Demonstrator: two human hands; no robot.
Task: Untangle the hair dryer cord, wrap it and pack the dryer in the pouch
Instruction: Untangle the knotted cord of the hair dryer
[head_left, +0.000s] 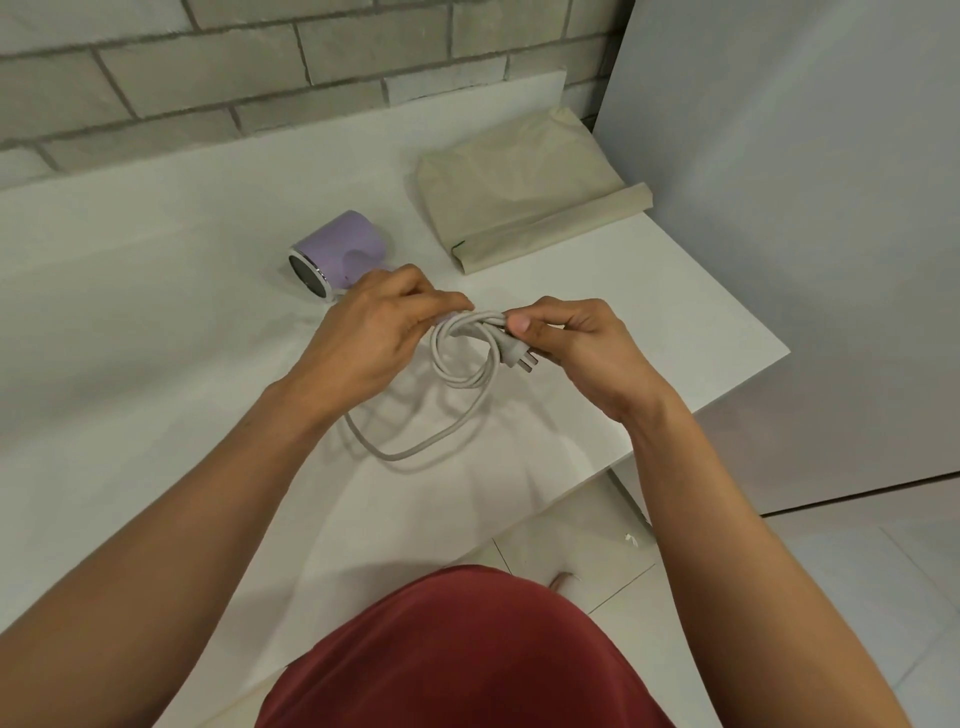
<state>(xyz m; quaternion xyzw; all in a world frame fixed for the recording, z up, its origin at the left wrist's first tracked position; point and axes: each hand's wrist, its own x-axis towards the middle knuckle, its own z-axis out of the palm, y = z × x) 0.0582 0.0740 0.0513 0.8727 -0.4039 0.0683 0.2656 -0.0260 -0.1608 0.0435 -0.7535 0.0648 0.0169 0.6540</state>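
A lilac hair dryer (340, 247) lies on the white counter (156, 312), its chrome-ringed end facing left and its handle hidden under my left hand (371, 335). Its pale grey cord (462, 364) is gathered into small coils between both hands, and one loose loop trails down onto the counter. My left hand pinches the coils at their left side. My right hand (576, 348) pinches the coils and the plug (519, 358) at the right, prongs pointing right. A beige cloth pouch (524, 192) lies flat behind the hands.
A grey brick wall (260, 67) runs along the back of the counter. A pale panel (805, 208) stands close on the right. The counter's right edge drops to a tiled floor (779, 597). My red garment fills the bottom centre.
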